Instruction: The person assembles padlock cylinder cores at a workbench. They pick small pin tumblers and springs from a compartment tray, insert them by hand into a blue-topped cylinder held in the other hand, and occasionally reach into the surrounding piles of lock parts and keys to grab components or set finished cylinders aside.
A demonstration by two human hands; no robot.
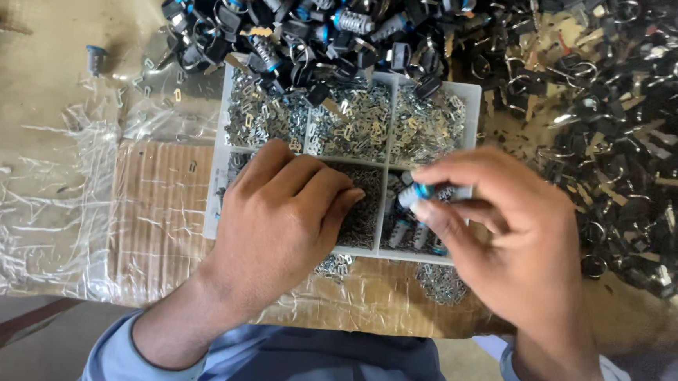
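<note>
Right hand pinches a small lock cylinder between thumb and fingertips, silver body with a blue end, held just above the near right compartment of the white divided tray; left hand lies palm down with fingers curled over the near middle compartment, whether it grips any piece underneath cannot be told, view blocked by the knuckles. Tray has six compartments, far row full of tiny silver metal plates, near ones darker, probably springs or pins. Tray sits on a cardboard sheet at the near edge of the table, crinkled plastic wrap to the left. Big heap of black keys and cylinders covers the far and right side, spilling onto the tray's far rim. Risk: cylinder is small and held by tips only, a slip drops it into the loose parts; heap could slide in and mix compartments
</note>
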